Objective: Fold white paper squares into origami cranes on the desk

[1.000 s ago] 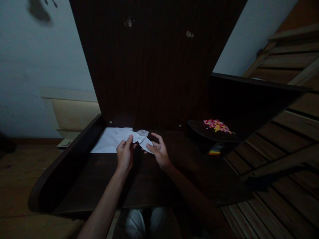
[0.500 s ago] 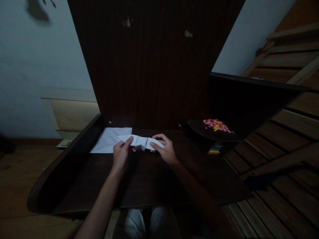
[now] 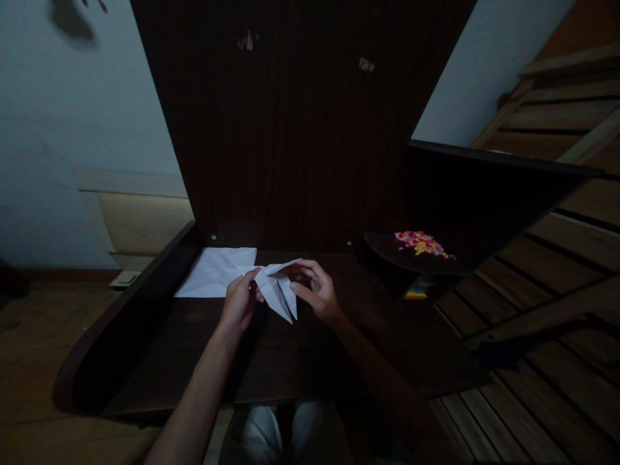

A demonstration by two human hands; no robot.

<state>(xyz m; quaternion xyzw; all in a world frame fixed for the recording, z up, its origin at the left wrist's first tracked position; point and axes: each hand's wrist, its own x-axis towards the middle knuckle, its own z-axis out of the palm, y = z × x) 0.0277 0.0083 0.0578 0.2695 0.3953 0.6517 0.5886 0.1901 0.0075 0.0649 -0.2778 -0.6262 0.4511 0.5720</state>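
L hand [image 3: 238, 300] grip pinched on folded wht paper [image 3: 277, 296]; R hand [image 3: 318, 296] part-curled at its R edge, can't tell if gripping; wht sheet [image 3: 213, 274] on desk [image 3: 290, 361]

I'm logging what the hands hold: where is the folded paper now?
In the head view, the folded paper is slightly below-left of centre, between the left hand and right hand, right of the white sheet.

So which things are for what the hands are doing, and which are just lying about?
In use: folded white paper, left hand, right hand.
Seemingly just lying about: flat white paper, colourful little pieces on the corner shelf, small yellow-orange item below it.
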